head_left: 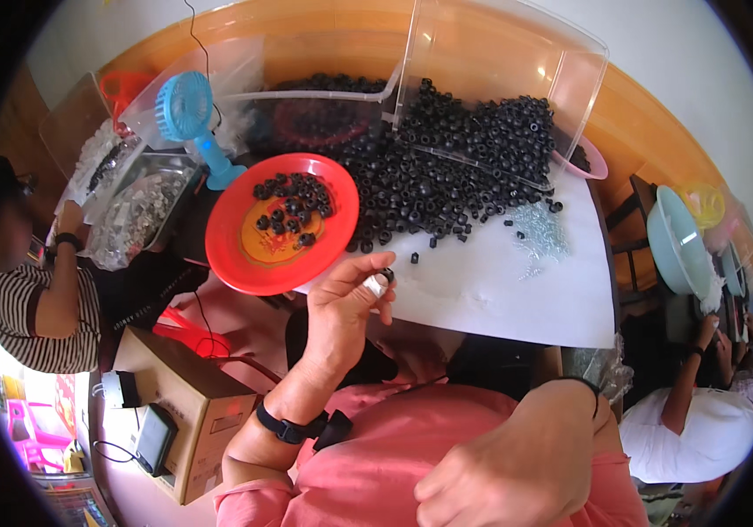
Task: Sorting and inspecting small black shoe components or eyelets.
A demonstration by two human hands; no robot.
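right hand (504,474) loosely curled, grasping nothing; left hand (345,307) pinches a small silver sleeve (376,285), axis tilted toward the black ring (388,274)

One red plate (244,255) carrying roughly twenty black rings (293,204), one blue fan (190,119), two clear bins (517,53), one cardboard box (192,413), countless loose rings (455,167) beyond.

A brown cardboard box (185,406) stands on the floor at the lower left, below the red plate (281,223). A small dark screen device (154,439) leans against the box's left face, with a white adapter (113,389) just beside it. A crinkled clear plastic bag (135,215) of small metal parts lies left of the red plate.
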